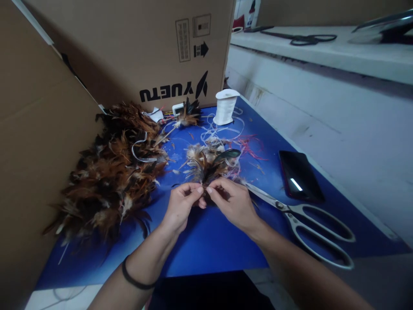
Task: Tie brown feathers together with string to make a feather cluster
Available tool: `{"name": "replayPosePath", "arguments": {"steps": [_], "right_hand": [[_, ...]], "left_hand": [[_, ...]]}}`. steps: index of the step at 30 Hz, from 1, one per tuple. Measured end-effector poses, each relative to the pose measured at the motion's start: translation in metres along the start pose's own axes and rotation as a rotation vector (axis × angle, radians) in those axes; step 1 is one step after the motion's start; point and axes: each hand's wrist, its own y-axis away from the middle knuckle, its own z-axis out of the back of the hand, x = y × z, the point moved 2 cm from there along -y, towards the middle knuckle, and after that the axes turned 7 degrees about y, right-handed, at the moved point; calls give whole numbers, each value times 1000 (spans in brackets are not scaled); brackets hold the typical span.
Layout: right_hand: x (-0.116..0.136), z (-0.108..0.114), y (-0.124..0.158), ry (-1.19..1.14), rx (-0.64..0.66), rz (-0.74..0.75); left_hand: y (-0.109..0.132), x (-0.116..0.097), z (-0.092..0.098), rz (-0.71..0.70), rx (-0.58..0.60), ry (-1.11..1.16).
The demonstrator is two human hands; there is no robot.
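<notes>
My left hand (185, 202) and my right hand (230, 199) meet at the middle of the blue table, thumbs and forefingers pinched close together. Both hold the near end of a small feather bunch (206, 165), brown and black with pale fluff, which fans out beyond the fingertips. A large heap of brown feathers (112, 176) lies to the left. Metal scissors (284, 206) rest beside my right hand, their blades pointing toward the bunch. A spool of white ribbon (225, 107) stands behind, with loose loops around it. Red strands (250, 146) lie right of the bunch.
A black phone (300, 176) lies on the blue table (216, 249) at the right. Cardboard boxes (129, 51) wall off the back and left. Another feather bunch (189, 115) sits near the back. Dark scissors (309, 39) lie on a white ledge (355, 51).
</notes>
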Motion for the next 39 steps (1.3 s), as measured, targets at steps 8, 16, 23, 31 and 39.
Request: {"name": "replayPosePath", "arguments": {"steps": [8,16,23,31,39], "right_hand": [[7,4,0,-27,40,53],[1,2,0,-87,24,-60],[-3,-7,0,-178,134,-121],[0,-1,-1,-40,56,13],[1,-1,0,-36,-96,91]], "left_hand": [[-1,0,3,42,-8,94],[-2,-1,3,79,-10,138],[-2,-1,3,103,-15,128],[-3,0,4,102,-16,118],[-2,2,3,117,-15,99]]}}
